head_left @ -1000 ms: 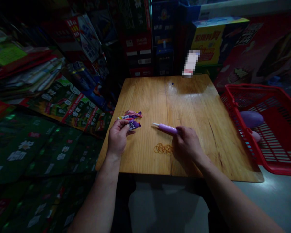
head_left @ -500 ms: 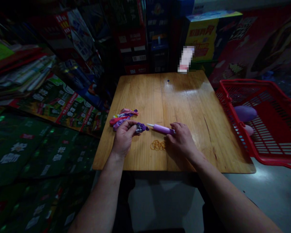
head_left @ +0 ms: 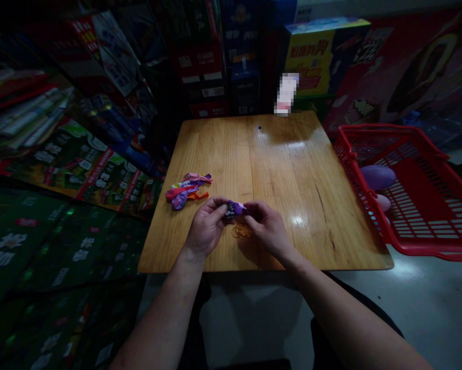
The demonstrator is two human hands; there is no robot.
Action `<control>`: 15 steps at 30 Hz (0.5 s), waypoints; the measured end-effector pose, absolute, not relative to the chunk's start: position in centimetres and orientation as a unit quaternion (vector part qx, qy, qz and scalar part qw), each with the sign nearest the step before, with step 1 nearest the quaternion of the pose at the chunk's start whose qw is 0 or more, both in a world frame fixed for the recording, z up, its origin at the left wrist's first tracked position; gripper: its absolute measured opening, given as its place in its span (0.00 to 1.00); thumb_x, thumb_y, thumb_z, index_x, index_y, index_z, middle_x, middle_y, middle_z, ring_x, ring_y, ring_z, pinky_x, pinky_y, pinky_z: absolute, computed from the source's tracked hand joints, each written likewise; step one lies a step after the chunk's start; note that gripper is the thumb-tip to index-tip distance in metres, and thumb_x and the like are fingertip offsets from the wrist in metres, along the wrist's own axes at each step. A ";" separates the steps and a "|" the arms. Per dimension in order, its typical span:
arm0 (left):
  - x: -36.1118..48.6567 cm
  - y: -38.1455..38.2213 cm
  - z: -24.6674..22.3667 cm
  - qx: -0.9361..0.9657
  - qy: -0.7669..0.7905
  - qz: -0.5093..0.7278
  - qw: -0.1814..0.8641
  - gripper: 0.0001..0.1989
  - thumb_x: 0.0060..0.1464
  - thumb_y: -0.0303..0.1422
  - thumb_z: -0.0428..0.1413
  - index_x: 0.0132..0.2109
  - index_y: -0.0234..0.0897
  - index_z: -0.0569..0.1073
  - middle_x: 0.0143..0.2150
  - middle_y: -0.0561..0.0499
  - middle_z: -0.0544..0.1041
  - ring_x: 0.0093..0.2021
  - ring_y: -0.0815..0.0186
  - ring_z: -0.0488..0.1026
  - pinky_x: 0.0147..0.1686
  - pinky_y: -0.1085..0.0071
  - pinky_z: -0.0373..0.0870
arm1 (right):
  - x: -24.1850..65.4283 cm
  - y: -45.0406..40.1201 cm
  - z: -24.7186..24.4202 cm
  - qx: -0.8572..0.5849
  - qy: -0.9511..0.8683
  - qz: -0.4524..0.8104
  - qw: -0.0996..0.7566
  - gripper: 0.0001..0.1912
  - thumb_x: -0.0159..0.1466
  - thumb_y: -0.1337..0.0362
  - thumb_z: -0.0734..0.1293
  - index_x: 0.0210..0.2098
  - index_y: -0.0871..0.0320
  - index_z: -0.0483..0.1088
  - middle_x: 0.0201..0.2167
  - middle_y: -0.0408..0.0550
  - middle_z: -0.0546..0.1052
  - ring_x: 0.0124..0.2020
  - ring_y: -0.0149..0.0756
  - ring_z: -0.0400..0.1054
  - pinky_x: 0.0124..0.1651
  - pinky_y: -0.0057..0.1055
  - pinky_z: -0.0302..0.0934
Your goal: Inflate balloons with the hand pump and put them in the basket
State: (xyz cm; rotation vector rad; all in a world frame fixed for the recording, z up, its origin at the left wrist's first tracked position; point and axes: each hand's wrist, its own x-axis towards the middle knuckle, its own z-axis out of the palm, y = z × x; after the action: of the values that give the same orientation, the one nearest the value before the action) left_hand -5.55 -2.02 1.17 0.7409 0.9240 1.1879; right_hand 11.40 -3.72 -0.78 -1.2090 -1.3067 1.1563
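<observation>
Over the wooden table (head_left: pixel 292 190), my left hand (head_left: pixel 208 226) pinches a dark purple deflated balloon (head_left: pixel 231 209) with a printed pattern. My right hand (head_left: pixel 267 226) meets it from the right, its fingers closed at the purple end of the balloon. The purple pump seen earlier is mostly hidden; a pale purple bit shows between the hands, and I cannot tell where its body lies. Yellow rubber bands (head_left: pixel 241 231) lie just below the hands. Left of my left hand rests a pile of deflated balloons (head_left: pixel 182 194) in pink, red, purple and orange.
On the right stands a red basket (head_left: pixel 388 241) with a purple balloon (head_left: pixel 379 177) and a pink balloon (head_left: pixel 383 202) inside. Stacked boxes (head_left: pixel 207 67) line the table's back edge. Green cartons (head_left: pixel 80 241) flank its left side. A small blue dot (head_left: pixel 259 127) lies far back.
My right hand has moved left to meet the balloon in my left hand. The pump's body is no longer visible. An orange balloon now shows in the pile. The view has shifted slightly.
</observation>
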 end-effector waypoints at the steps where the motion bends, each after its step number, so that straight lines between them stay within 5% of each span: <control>1: -5.6 -1.9 1.1 0.331 0.422 0.524 0.661 0.09 0.54 0.32 0.63 0.42 0.37 0.74 0.37 0.50 0.78 0.34 0.67 0.76 0.31 0.72 0.72 | 11.5 -3.6 -0.8 -0.509 -0.535 0.468 0.485 0.09 0.62 0.64 0.68 0.42 0.53 0.77 0.38 0.47 0.80 0.39 0.39 0.75 0.46 0.38 0.70; 7: -6.7 -1.4 0.6 0.328 0.474 0.525 0.626 0.10 0.52 0.31 0.65 0.40 0.36 0.74 0.41 0.49 0.79 0.32 0.72 0.73 0.24 0.79 0.64 | 12.7 -3.0 -0.3 -0.545 -0.475 0.491 0.485 0.03 0.60 0.65 0.68 0.34 0.56 0.75 0.29 0.45 0.77 0.31 0.36 0.73 0.35 0.33 0.68; 15: -6.8 -1.8 1.3 0.337 0.422 0.503 0.675 0.16 0.48 0.26 0.68 0.45 0.35 0.80 0.47 0.47 0.80 0.43 0.69 0.77 0.40 0.76 0.75 | 13.1 -2.9 0.2 -0.507 -0.378 0.593 0.499 0.13 0.62 0.53 0.72 0.35 0.57 0.71 0.22 0.42 0.75 0.22 0.31 0.69 0.24 0.27 0.60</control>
State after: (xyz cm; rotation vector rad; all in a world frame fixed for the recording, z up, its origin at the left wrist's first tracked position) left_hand -6.83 -1.84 1.30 0.7576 0.9503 1.1309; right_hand 13.09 -2.94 0.21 -1.2263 -0.9143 1.4341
